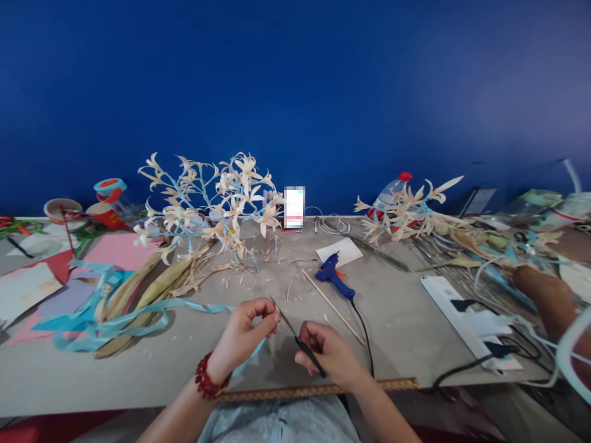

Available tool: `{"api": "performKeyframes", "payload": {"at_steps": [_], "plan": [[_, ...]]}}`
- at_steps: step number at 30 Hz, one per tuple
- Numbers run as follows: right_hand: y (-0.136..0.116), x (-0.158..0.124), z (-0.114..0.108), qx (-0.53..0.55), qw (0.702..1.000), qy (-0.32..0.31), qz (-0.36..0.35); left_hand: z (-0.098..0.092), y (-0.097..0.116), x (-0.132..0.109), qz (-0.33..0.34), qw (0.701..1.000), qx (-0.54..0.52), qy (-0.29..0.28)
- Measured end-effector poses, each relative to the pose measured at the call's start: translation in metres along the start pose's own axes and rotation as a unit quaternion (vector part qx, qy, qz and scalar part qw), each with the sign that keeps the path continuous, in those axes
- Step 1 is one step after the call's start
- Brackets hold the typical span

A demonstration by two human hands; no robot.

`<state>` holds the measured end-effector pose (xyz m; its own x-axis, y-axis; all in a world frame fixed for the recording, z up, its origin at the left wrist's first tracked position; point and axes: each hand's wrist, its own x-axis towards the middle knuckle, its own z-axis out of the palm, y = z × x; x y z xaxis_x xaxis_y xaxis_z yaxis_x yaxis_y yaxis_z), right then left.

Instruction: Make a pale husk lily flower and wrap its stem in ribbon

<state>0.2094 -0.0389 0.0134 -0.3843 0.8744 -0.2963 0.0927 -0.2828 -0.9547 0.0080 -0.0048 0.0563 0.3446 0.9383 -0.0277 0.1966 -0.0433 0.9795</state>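
Observation:
My left hand (253, 326), with a red beaded bracelet at the wrist, is closed in a pinch over the near middle of the table. A light blue ribbon (194, 304) runs from the left pile up to it, and a length hangs below the fingers. In my right hand (330, 351) are slim scissors (310, 353) with black handles. Their narrow dark blades point up and left, tip beside my left fingertips. Whether the blades touch the ribbon is hidden. Ahead stand pale flowers (244, 184) on blue-wrapped stems, with small scraps around.
A blue glue gun (336, 278) lies beside a thin stick (332, 307). To the right are a white power strip (443, 307), cables and another person's hand (540, 289). Dried husks (152, 295) and coloured paper (120, 251) lie left. A phone (294, 208) stands by the wall.

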Motion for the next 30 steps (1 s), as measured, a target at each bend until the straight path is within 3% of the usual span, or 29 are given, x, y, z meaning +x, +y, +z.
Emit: {"api": "performKeyframes", "payload": {"at_steps": [14, 18, 23, 30], "plan": [[0.003, 0.002, -0.002, 0.015, 1.0, -0.004, 0.0, -0.001, -0.003, 0.001, -0.016, 0.997, -0.068, -0.018], [0.007, 0.0, 0.0, 0.031, 0.999, 0.016, -0.011, 0.002, -0.005, 0.0, -0.022, 0.991, -0.131, 0.017], [0.013, -0.006, 0.005, 0.049, 0.998, -0.015, -0.042, 0.009, -0.007, 0.0, -0.009, 0.98, -0.18, 0.088], [0.015, -0.006, 0.008, -0.001, 0.998, -0.005, -0.062, 0.013, -0.007, 0.0, -0.01, 0.979, -0.187, 0.085]]}}
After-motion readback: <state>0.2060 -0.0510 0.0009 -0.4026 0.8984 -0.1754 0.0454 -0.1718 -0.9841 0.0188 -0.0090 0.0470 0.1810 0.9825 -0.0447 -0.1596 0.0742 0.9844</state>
